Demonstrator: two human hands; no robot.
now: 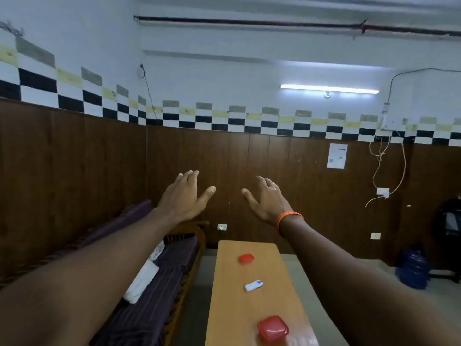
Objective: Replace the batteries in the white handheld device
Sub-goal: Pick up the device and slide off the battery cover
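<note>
Both hands, left hand (184,196) and right hand (268,199), are raised with fingers spread and empty, seemingly a ready pose, while the white handheld device (253,285) lies untouched on the table (224,308) between two red containers.

Smooth wood table (224,308); glossy red plastic box (273,328); white plastic device (253,286).
</note>
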